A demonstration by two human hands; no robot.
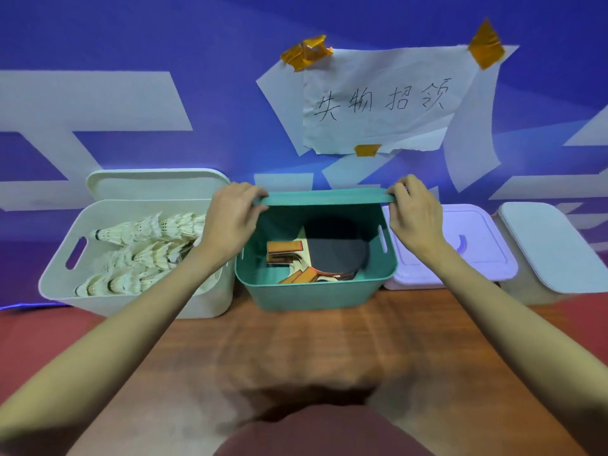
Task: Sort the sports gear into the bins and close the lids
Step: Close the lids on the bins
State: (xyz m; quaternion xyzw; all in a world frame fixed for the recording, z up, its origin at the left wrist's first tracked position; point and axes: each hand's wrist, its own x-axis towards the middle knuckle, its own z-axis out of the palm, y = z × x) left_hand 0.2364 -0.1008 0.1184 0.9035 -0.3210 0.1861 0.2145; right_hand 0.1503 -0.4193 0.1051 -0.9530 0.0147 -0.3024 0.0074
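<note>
Lid (324,199) seen edge-on, its top face hidden; left hand (230,222) and right hand (415,216) pinch its ends above the teal bin (312,292) at the table's (296,350) far edge. Paddles (332,250) inside overlap (count unclear). Smooth plastic, rounded corners. Feathered shuttlecocks (138,255) fill the white bin (131,301), left.

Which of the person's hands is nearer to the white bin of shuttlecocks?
Left. The left hand grips the green lid's left end, right beside the white bin. The right hand holds the lid's far end, across the green bin.
</note>
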